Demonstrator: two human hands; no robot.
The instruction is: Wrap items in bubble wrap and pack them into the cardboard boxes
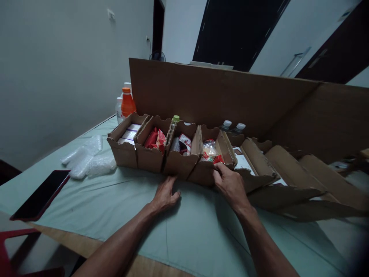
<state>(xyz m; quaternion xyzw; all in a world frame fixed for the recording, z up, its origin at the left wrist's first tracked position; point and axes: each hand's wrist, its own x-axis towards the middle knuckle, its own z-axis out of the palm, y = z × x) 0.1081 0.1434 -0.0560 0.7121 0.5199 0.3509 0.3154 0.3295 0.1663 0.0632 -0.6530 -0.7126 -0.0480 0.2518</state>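
Against corrugated cardboard trays, seemingly both hands.

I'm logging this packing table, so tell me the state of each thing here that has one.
left hand: fingers bent, resting on the cloth, holding nothing
right hand: gripping the rim of the fourth box
four cardboard boxes: open-topped, filled
orange bottle: upright, capped
phone: lying flat, screen dark

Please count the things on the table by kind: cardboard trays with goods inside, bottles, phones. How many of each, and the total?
Filled trays: 4 (first, last)
Bottles: 6 (orange, green cap, white caps)
Phones: 1
Total: 11
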